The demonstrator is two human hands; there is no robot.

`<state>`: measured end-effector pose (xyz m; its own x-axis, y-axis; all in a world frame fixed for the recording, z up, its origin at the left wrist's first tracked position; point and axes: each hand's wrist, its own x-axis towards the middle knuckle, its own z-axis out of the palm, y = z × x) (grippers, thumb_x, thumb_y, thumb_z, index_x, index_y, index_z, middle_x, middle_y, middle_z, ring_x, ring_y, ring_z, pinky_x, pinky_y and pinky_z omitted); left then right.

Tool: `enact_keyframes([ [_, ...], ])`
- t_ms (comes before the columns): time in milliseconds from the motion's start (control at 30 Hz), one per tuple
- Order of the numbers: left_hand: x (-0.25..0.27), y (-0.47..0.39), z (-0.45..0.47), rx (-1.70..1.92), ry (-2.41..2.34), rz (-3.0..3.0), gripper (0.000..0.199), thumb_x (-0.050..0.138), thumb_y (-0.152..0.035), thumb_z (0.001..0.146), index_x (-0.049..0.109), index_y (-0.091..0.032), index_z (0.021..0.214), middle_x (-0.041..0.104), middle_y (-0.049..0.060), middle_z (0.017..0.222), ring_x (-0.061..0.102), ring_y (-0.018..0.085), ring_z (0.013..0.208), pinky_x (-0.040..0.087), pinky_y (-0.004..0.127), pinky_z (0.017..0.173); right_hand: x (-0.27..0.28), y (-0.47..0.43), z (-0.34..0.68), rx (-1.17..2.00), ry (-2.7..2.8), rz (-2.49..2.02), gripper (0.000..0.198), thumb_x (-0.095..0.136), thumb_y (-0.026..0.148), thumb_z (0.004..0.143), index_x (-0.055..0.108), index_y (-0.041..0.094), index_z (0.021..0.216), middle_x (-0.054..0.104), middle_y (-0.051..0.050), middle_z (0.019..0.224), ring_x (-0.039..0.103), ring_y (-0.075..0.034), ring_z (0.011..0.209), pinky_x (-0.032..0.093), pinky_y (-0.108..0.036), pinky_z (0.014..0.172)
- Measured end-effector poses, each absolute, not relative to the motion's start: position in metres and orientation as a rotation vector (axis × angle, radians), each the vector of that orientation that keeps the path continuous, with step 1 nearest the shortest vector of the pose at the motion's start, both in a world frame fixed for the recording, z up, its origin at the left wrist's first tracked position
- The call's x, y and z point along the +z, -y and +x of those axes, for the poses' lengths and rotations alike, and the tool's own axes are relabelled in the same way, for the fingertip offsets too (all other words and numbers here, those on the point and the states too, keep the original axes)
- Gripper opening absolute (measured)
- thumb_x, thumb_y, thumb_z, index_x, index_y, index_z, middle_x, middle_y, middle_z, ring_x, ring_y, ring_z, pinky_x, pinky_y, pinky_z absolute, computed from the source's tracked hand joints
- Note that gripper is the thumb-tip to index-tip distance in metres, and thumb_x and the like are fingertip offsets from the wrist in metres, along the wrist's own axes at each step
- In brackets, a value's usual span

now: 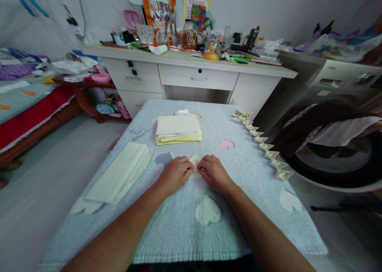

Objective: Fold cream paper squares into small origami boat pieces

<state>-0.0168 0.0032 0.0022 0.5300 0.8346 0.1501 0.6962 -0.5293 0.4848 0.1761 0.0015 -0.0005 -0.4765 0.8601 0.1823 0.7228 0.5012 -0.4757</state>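
Observation:
A small piece of folded cream paper [195, 160] lies on the cloth-covered table in front of me. My left hand [177, 171] pinches its left side and my right hand [213, 171] pinches its right side, both with bent fingers. Part of the paper is hidden under the fingertips. Beyond the hands rests a stack of cream and yellow paper sheets [178, 125]. To the left lies a larger folded pale sheet [121, 172]. Along the right edge runs a row of several folded paper boats [271, 154].
A blue patterned cloth [179, 228] covers the table. Behind it stands a white desk [197, 71] crowded with jars, a clock and bags. A washing machine [337, 79] with clothes in its doorway is at the right, a bed [32, 109] at the left.

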Motion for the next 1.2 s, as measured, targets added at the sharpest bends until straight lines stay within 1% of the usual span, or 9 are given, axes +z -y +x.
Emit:
enact_keyframes([
  [267,0.008,-0.005,-0.022,0.421,-1.33,2.356,0.014,0.05,-0.02,0.087,0.064,-0.018,0.083,0.061,0.004,0.085,0.058,0.018,0.085,0.043,0.028,0.077,-0.001,-0.004,0.181,0.526,2.289,-1.334,0.007,0.06,0.013,0.084,0.066,0.016,0.083,0.061,-0.004,0.087,0.052,-0.017,0.085,0.037,-0.03,0.08],
  [500,0.006,-0.006,-0.021,0.432,-1.351,2.374,0.017,0.048,-0.023,0.089,0.063,-0.018,0.082,0.061,0.004,0.083,0.058,0.018,0.083,0.042,0.028,0.076,0.001,-0.004,0.181,0.49,2.237,-1.48,0.007,0.063,0.022,0.085,0.067,0.017,0.083,0.059,-0.006,0.093,0.048,-0.019,0.089,0.035,-0.032,0.082],
  [700,-0.002,-0.006,-0.017,0.466,-1.432,2.371,0.017,0.058,-0.035,0.085,0.061,-0.019,0.079,0.06,0.003,0.081,0.057,0.018,0.08,0.04,0.027,0.07,-0.001,-0.006,0.183,0.499,2.236,-1.512,0.008,0.063,0.025,0.085,0.067,0.018,0.083,0.057,-0.005,0.093,0.046,-0.019,0.09,0.034,-0.033,0.081],
  [833,-0.002,-0.006,-0.016,0.473,-1.438,2.37,0.019,0.053,-0.033,0.089,0.061,-0.019,0.08,0.061,0.004,0.081,0.057,0.018,0.081,0.04,0.027,0.072,0.003,-0.007,0.189,0.566,2.252,-1.494,0.005,0.064,0.021,0.083,0.067,0.018,0.083,0.058,-0.005,0.094,0.047,-0.019,0.091,0.034,-0.032,0.082],
  [933,0.001,-0.007,-0.016,0.457,-1.438,2.389,0.021,0.049,-0.032,0.09,0.061,-0.018,0.079,0.061,0.004,0.081,0.058,0.018,0.081,0.04,0.028,0.071,0.007,-0.008,0.194,0.595,2.257,-1.49,0.006,0.063,0.019,0.084,0.068,0.017,0.08,0.059,-0.005,0.094,0.047,-0.018,0.09,0.034,-0.032,0.082],
  [1200,0.0,-0.007,-0.014,0.426,-1.474,2.415,0.017,0.05,-0.027,0.088,0.06,-0.019,0.077,0.06,0.004,0.08,0.057,0.019,0.081,0.04,0.029,0.071,0.007,-0.011,0.201,0.623,2.247,-1.496,0.009,0.062,0.021,0.084,0.067,0.017,0.077,0.058,-0.005,0.094,0.048,-0.018,0.09,0.035,-0.033,0.082],
])
